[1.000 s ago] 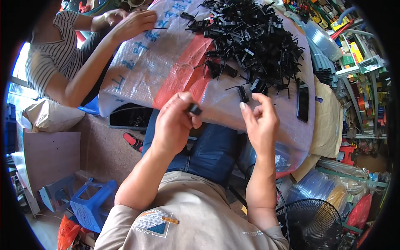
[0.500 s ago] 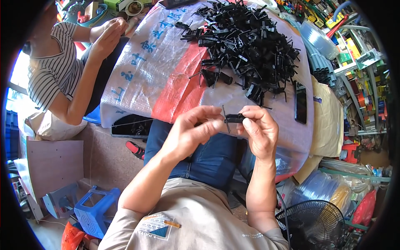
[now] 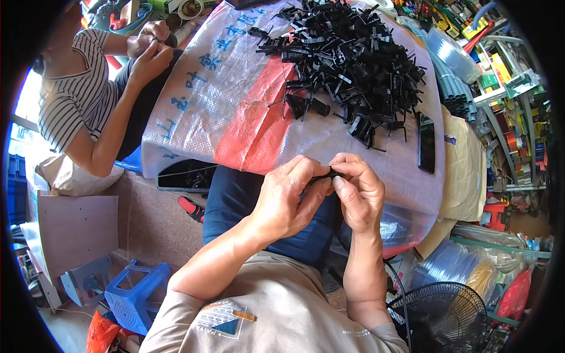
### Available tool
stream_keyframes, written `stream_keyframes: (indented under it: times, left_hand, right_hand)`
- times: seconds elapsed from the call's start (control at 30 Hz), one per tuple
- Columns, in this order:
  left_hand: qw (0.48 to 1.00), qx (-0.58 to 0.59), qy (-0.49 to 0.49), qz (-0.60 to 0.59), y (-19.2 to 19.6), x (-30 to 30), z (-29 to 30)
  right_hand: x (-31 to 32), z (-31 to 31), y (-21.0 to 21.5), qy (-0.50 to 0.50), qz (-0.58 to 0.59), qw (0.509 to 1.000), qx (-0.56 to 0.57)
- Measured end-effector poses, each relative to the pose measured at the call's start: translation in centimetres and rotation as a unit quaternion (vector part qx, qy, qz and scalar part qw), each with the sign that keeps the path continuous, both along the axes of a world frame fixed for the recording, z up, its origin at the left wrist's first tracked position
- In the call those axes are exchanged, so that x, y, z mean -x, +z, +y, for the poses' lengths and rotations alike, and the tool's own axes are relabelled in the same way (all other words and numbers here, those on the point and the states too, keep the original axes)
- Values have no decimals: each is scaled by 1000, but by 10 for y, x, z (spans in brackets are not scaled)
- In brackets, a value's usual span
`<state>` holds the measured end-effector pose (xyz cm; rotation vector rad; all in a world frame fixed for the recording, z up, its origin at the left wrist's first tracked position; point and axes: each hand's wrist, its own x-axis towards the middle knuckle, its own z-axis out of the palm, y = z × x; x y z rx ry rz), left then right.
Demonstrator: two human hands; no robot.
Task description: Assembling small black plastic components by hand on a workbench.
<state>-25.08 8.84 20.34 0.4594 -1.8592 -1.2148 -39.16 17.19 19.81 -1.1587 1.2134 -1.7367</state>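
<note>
Head view: a woven plastic sheet (image 3: 235, 100), white with a red band, covers the work surface ahead. A big heap of black plastic parts (image 3: 347, 65) lies on its far right side, a dark phone (image 3: 426, 142) beside the heap. Nearer, above the lap, the left hand (image 3: 288, 203) and right hand (image 3: 359, 194) meet, fingertips pinching one small black part (image 3: 323, 175) between them. Far left, another person in a striped shirt (image 3: 67, 112) works with both hands.
</note>
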Motion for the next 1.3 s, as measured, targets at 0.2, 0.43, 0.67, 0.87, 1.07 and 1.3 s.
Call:
stream_keyframes:
  times: [0.2, 0.43, 0.67, 0.87, 1.07, 1.3]
  left_hand:
    - [1000, -3, 26, 7, -4, 1, 4]
    - [991, 129, 45, -11, 0, -2, 4]
    - [887, -438, -146, 15, 7, -10, 4]
    - [953, -205, -159, -159, 13, -14, 1]
    - [962, -139, -185, -144, 12, -8, 1]
    - [977, -78, -180, -76, 9, -3, 4]
  right_hand:
    - [-1, 0, -2, 19, -19, 1000, -16]
    - [-1, 2, -8, 26, -48, 998, -9]
    - [11, 12, 14, 77, -34, 993, -88]
    - [23, 28, 4, 48, 84, 978, -187]
    - [27, 36, 21, 77, 50, 976, -197]
    - [31, 38, 23, 101, 41, 973, -202]
